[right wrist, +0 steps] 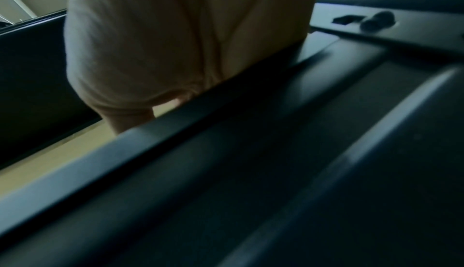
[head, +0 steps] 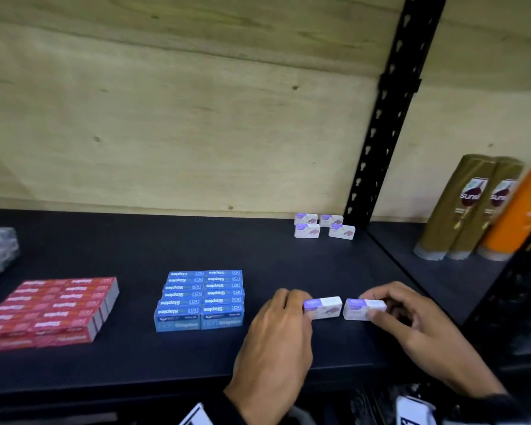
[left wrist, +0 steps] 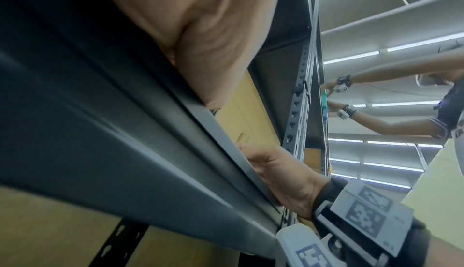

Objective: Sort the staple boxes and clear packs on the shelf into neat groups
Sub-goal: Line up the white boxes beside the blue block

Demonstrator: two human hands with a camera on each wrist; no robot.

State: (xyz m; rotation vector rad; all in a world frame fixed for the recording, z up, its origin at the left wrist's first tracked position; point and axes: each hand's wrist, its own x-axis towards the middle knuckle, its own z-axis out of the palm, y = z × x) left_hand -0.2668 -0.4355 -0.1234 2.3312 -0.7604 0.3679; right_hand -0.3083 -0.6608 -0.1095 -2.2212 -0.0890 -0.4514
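Fingers [head: 284,297] of our left hand [head: 273,329] pinch one small white-and-purple staple box [head: 327,306]; just right, our right hand [head: 411,317] pinches its twin [head: 360,308], both near the black shelf's [head: 135,363] front edge. Four matching boxes [head: 322,226] wait at the back. Risk: we squeeze unevenly, a box twists or slides off the edge.

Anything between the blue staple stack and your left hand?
Nothing: bare dark shelf separates the blue staple stack from the left hand, per the head view.
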